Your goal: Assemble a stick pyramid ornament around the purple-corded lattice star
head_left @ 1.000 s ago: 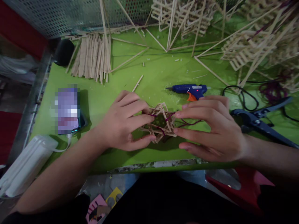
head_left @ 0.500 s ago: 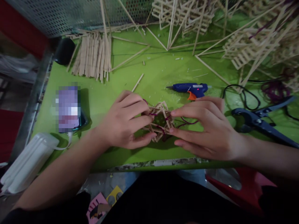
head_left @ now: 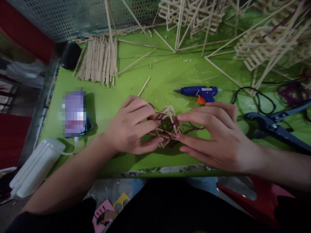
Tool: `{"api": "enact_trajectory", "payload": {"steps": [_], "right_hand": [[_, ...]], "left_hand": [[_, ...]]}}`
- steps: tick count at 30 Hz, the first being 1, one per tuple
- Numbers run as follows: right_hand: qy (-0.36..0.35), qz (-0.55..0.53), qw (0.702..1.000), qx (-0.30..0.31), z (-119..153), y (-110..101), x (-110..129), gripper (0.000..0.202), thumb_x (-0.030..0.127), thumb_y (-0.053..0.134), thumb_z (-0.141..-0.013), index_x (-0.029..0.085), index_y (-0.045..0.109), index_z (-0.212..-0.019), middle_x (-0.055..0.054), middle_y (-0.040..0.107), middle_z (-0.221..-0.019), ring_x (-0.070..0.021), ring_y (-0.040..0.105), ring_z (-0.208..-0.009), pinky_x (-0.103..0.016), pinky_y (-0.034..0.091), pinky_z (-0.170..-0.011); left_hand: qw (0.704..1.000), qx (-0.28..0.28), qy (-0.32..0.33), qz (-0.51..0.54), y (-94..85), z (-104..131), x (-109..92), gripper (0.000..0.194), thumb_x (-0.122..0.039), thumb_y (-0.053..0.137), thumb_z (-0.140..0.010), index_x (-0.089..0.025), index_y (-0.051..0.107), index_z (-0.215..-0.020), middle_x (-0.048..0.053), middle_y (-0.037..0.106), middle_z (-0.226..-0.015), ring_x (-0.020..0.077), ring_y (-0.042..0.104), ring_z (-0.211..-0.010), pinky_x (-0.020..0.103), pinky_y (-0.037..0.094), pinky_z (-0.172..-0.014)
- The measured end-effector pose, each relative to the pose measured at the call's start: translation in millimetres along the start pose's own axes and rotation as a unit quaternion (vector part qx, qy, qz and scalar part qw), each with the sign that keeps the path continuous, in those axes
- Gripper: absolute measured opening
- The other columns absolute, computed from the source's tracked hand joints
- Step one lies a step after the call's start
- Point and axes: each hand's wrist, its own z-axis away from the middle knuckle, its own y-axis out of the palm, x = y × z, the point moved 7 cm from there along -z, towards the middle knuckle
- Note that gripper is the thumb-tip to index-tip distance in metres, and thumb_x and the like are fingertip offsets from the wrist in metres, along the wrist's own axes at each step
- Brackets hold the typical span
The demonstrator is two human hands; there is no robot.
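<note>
A small frame of crossed wooden sticks (head_left: pixel 167 111) rests low on the green table between my hands. Purple cord (head_left: pixel 191 127) is threaded through it and trails out on the right. My left hand (head_left: pixel 136 126) grips the frame's left side, fingers curled over it and thumb at the lower edge. At the right side, my right hand (head_left: pixel 213 137) pinches the frame between fingertips and thumb. The palms hide parts of the frame's ends. Just beyond my right hand lies a blue glue gun (head_left: pixel 198 91) with an orange trigger and a small red light.
A bundle of sticks (head_left: pixel 98 61) lies at the back left, near a black rounded object (head_left: pixel 70 55). Stick lattices (head_left: pixel 262 45) stand at the back right. Dark blue cutters (head_left: pixel 274 126) are on the right. A phone (head_left: pixel 74 113) and a white power strip (head_left: pixel 36 166) sit left.
The whole view has shifted slightly, so things on the table appear a little further right. Both hands keep the same hold on the stick frame.
</note>
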Motion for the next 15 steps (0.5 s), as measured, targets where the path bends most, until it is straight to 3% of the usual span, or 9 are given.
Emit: {"api": "enact_trajectory", "payload": {"steps": [6, 11, 15], "right_hand": [[-0.015, 0.014, 0.999, -0.040, 1, -2, 4, 0.019, 0.034, 0.073, -0.112, 0.021, 0.080, -0.123, -0.014, 0.080, -0.138, -0.0338, 0.072, -0.125, -0.065, 0.047, -0.115], [-0.019, 0.014, 0.997, -0.067, 1, -7, 3, 0.023, 0.034, 0.071, -0.112, 0.018, 0.081, -0.124, -0.015, 0.079, -0.136, -0.0356, 0.075, -0.123, -0.063, 0.050, -0.111], [-0.014, 0.030, 0.997, -0.072, 0, -12, 2, 0.021, 0.038, 0.072, -0.112, 0.023, 0.081, -0.124, -0.010, 0.082, -0.133, -0.0335, 0.077, -0.119, -0.061, 0.053, -0.110]], "left_hand": [[1.000, -0.004, 0.007, -0.014, -1.7, 1, -1, 0.032, -0.052, 0.080, -0.094, -0.023, 0.073, -0.106, 0.006, 0.075, -0.095, 0.0287, 0.066, -0.091, 0.050, 0.048, -0.077], [0.999, -0.024, -0.011, 0.022, -2.9, 3, 1, 0.030, -0.048, 0.080, -0.095, -0.026, 0.074, -0.113, 0.007, 0.076, -0.102, 0.0287, 0.066, -0.093, 0.050, 0.049, -0.081], [0.997, -0.033, -0.007, 0.072, -5.4, 1, -5, 0.031, -0.046, 0.081, -0.096, -0.025, 0.071, -0.117, 0.009, 0.075, -0.106, 0.0290, 0.067, -0.096, 0.051, 0.049, -0.086]]}}
